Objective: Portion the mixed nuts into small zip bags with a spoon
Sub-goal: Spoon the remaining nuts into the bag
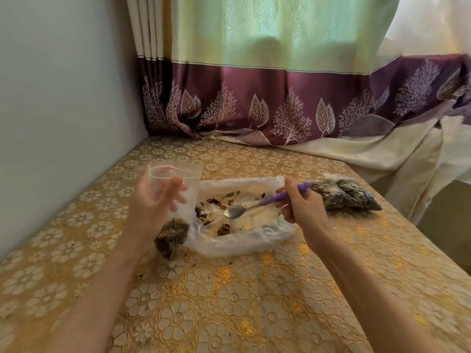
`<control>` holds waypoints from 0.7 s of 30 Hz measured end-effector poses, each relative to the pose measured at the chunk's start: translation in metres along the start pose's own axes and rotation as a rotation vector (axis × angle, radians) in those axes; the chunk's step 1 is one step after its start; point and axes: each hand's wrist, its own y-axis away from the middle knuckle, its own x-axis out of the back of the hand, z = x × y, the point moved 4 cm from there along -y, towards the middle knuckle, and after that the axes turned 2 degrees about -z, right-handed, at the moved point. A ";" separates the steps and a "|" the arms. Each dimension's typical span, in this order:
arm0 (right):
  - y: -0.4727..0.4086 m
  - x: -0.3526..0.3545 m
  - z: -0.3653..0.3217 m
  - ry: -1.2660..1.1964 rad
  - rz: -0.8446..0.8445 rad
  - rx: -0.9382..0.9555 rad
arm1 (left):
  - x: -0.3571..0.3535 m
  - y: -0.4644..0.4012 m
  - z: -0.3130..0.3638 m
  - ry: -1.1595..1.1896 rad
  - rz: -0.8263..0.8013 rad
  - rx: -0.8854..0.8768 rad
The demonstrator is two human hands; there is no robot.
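My left hand [155,202] grips a small clear zip bag [175,174] by its upper part, mouth held open; nuts fill the bag's hanging bottom [172,236]. My right hand [299,205] holds a spoon by its purple handle [285,194], the metal bowl [234,212] looking empty and hovering low over a large white plastic bag [244,240] spread flat on the table. A few scattered nuts [224,229] remain on that plastic. A filled zip bag of nuts [346,196] lies to the right, behind my right hand.
The table carries a gold floral oilcloth [229,301]. A pale wall runs along the left, and a purple-and-green curtain [280,103] hangs at the back, its hem lying on the table's far edge. The table's right edge drops off near the filled bag.
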 end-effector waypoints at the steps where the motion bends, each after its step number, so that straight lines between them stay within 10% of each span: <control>1: 0.002 -0.006 0.001 0.009 -0.034 0.021 | 0.002 -0.001 -0.002 0.000 0.005 0.005; 10: -0.003 -0.039 -0.012 0.297 -0.154 0.152 | 0.010 -0.005 -0.017 0.021 0.026 0.059; 21: -0.002 -0.069 0.016 0.024 -0.221 -0.142 | 0.003 -0.002 -0.026 0.003 0.006 0.135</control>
